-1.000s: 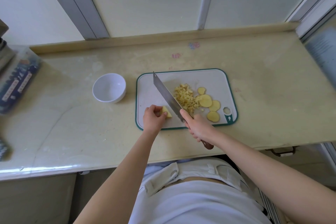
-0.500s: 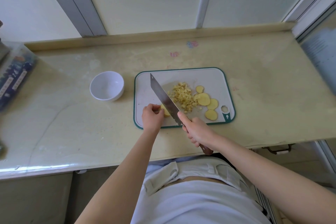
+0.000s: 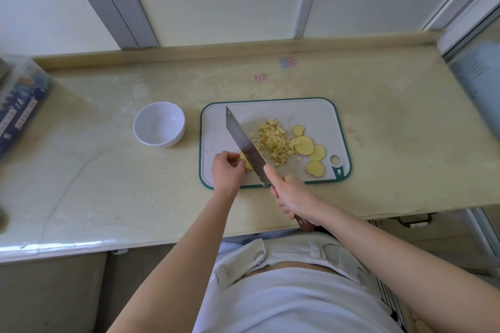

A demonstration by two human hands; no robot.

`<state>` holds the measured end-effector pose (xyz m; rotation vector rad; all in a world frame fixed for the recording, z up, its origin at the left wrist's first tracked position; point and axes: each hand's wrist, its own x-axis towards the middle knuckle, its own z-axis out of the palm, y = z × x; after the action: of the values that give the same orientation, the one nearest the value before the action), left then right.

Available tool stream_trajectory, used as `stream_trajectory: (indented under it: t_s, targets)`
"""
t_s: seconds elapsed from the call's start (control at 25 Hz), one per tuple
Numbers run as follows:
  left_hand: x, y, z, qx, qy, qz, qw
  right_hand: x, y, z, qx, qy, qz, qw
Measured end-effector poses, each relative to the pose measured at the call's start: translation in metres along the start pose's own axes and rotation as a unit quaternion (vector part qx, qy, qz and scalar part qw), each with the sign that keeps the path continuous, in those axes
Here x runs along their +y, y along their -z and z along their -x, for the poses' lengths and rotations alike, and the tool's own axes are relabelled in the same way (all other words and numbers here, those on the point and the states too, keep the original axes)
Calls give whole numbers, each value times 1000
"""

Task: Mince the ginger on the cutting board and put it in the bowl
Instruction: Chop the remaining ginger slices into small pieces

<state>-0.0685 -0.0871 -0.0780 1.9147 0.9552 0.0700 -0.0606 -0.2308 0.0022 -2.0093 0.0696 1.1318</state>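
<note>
On the counter point(image 3: 108, 170) lies the board point(image 3: 216, 127), with the bowl point(image 3: 159, 127) upright beside it at its 9 o'clock, apart from it, with no ginger in it. The left hand point(image 3: 226, 170) sits at the board's 7 o'clock, fingers curled down over a ginger chunk point(image 3: 243, 163), pinning it to the board; most of the chunk is hidden under the fingers. The right hand point(image 3: 292, 194) at the board's 6 o'clock edge is wrapped round the handle of the knife point(image 3: 244, 143), forefinger stretched along the blade's spine. The blade runs from that hand toward 11 o'clock, its flat side just against the chunk on the chunk's 3 o'clock side. A pile point(image 3: 270, 139) of diced ginger lies near the board's middle, at the blade's 3 o'clock. Four round slices point(image 3: 304, 145) lie at the pile's 3 to 5 o'clock, some overlapping, the nearest touching the pile. A blue box point(image 3: 19, 105) stands at the counter's 9 o'clock end, blurred.
</note>
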Motion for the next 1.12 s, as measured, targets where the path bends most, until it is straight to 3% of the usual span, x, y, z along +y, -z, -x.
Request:
stream_trajectory:
  t_s: [0.28,0.72,0.96,1.12]
  targets:
    - [2,2,1,-5,-16,-12,1000,-5,-7,-14,16,-22,63,998]
    - [3,2,2,-4,-13,-22,1000,6,-21,-41,41,-11,34,999]
    - [4,2,0,-13,-11,-25,1000,3,6,-36,-31,-14,-40,999]
    - [2,3,0,-9,-12,-15,1000,4,11,-35,-14,7,-1,1000]
